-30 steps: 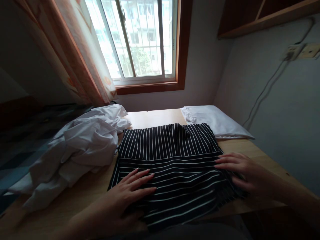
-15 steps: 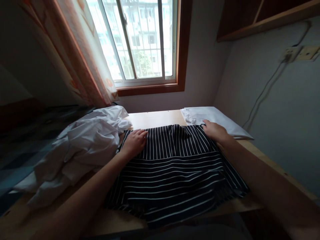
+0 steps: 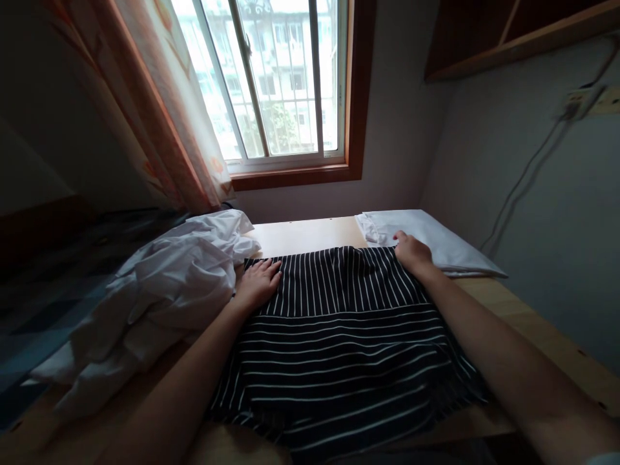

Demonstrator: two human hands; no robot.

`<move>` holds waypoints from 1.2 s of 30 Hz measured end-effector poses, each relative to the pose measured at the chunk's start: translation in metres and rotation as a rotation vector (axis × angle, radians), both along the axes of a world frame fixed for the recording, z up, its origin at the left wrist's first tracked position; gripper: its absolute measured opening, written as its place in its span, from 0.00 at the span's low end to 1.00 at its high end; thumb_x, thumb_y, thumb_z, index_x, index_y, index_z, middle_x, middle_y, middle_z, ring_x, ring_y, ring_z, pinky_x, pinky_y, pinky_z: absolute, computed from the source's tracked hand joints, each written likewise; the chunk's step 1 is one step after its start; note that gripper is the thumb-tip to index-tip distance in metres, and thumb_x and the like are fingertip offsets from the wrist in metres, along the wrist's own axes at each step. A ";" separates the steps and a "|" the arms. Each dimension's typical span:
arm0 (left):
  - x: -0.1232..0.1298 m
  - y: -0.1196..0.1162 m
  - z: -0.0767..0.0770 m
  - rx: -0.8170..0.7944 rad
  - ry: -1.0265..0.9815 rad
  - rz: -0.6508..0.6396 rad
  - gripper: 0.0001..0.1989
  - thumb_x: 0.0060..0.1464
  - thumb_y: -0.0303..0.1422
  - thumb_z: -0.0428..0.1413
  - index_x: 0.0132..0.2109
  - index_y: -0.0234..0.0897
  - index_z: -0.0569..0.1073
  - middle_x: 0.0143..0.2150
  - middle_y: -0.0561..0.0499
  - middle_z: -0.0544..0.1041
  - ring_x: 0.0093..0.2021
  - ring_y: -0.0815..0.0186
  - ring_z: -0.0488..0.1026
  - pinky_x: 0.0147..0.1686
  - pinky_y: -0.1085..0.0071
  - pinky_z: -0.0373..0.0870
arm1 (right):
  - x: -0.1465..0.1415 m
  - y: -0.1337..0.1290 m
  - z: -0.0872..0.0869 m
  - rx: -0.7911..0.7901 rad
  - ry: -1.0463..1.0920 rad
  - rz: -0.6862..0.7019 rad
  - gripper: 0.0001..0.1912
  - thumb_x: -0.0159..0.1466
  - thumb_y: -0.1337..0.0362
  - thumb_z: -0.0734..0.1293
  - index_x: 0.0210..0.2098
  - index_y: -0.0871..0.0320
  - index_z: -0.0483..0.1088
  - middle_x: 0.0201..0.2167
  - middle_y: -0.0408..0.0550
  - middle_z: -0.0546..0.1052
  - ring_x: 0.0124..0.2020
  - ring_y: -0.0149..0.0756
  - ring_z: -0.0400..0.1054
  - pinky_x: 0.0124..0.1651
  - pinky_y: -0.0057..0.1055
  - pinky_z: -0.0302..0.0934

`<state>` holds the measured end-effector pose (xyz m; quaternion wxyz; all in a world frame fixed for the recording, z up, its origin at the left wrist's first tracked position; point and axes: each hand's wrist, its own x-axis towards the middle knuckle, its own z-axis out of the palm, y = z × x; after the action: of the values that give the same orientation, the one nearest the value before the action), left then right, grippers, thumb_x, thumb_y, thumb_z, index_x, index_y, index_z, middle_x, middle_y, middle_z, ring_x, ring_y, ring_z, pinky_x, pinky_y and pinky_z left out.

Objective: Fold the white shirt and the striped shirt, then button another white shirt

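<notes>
We have the striped cloth (image 3: 339, 358) before us on the wooden table (image 3: 305, 236). Our left hand (image 3: 259, 283) rests flat on its far left corner, fingers slightly apart; our right hand (image 3: 413, 252) curls closed, seemingly pinching the far right corner, fingertips partly hidden. Crumpled white fabric (image 3: 179, 278) crowds the left; a folded white cloth (image 3: 436, 239) lies just beyond our right hand, below the window (image 3: 285, 84).

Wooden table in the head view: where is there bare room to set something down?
Bare table shows at the back between the crumpled white cloth and the folded white cloth, and on the right between the wall and the right forearm. Crowded: the middle, covered by the striped cloth, with the left hand and right hand at its far corners.
</notes>
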<state>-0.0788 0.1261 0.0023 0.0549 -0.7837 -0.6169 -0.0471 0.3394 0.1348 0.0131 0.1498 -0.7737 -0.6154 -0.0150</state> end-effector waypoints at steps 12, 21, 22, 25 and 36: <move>0.014 -0.016 0.013 -0.019 0.082 0.208 0.27 0.66 0.43 0.42 0.67 0.41 0.63 0.69 0.42 0.62 0.69 0.50 0.57 0.64 0.55 0.55 | 0.010 -0.007 0.004 -0.026 -0.114 -0.073 0.19 0.67 0.69 0.57 0.50 0.57 0.76 0.49 0.61 0.74 0.49 0.50 0.69 0.48 0.41 0.63; 0.058 -0.043 0.023 0.130 -0.023 -0.120 0.25 0.66 0.47 0.44 0.65 0.48 0.65 0.70 0.49 0.60 0.71 0.53 0.51 0.67 0.50 0.46 | -0.077 -0.011 0.064 0.152 0.073 0.613 0.21 0.69 0.64 0.56 0.57 0.58 0.71 0.57 0.52 0.73 0.59 0.43 0.63 0.63 0.40 0.56; 0.060 -0.044 0.020 0.101 -0.015 -0.125 0.26 0.65 0.48 0.44 0.66 0.49 0.64 0.71 0.49 0.58 0.72 0.52 0.49 0.68 0.47 0.43 | -0.094 -0.013 0.059 0.073 0.078 0.646 0.22 0.70 0.62 0.56 0.59 0.57 0.69 0.59 0.51 0.72 0.60 0.43 0.63 0.63 0.40 0.55; 0.058 -0.044 0.010 0.000 -0.007 -0.108 0.29 0.64 0.51 0.45 0.68 0.49 0.61 0.72 0.47 0.54 0.72 0.50 0.46 0.67 0.43 0.40 | -0.137 -0.021 0.030 -0.136 0.015 0.607 0.27 0.71 0.52 0.56 0.66 0.53 0.60 0.68 0.51 0.59 0.69 0.51 0.49 0.68 0.51 0.45; 0.056 -0.038 0.007 -0.129 -0.019 -0.078 0.34 0.62 0.56 0.41 0.70 0.50 0.54 0.73 0.46 0.51 0.72 0.48 0.45 0.65 0.37 0.39 | -0.152 -0.030 -0.017 -0.098 0.014 0.611 0.34 0.68 0.41 0.55 0.69 0.44 0.53 0.73 0.50 0.46 0.72 0.52 0.40 0.69 0.55 0.33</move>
<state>-0.0225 0.0880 0.0097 -0.0036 -0.8085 -0.5883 -0.0168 0.1870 0.1046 -0.0042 0.1142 -0.5593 -0.8184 0.0657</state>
